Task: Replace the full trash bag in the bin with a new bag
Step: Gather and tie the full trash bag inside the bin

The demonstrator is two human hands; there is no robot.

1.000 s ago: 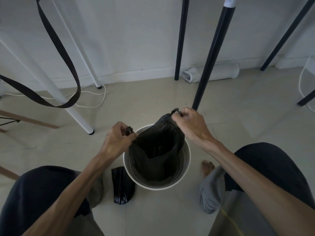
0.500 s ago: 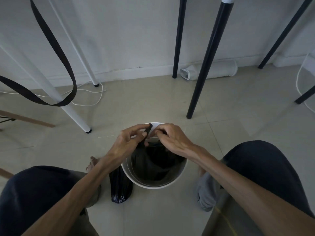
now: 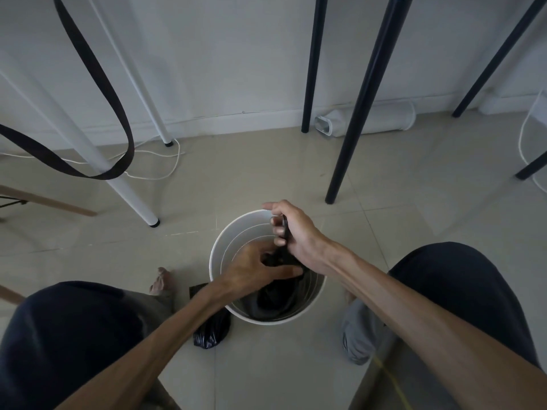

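A round white bin point(image 3: 225, 247) stands on the tiled floor between my knees. A black trash bag point(image 3: 275, 297) sits inside it, gathered at the top. My right hand point(image 3: 296, 232) is over the bin's far side, closed around a twisted black handle of the bag. My left hand point(image 3: 254, 269) reaches into the bin and pinches the bag's gathered top just below the right hand. A second black bag point(image 3: 211, 329), folded up, lies on the floor against the bin's left side, partly hidden by my left forearm.
Black table legs point(image 3: 355, 125) stand behind the bin, the nearest a short way past its rim. White legs point(image 3: 118, 182) and a hanging dark strap point(image 3: 97, 84) are at the left. A white cable point(image 3: 165, 173) and a white cylinder point(image 3: 373, 119) lie by the wall. My bare foot point(image 3: 161, 281) is left of the bin.
The bag's top, first spread wide between both hands, was brought together over the bin. Now the right hand holds a handle up while the left has dropped into the bin onto the gathered top.
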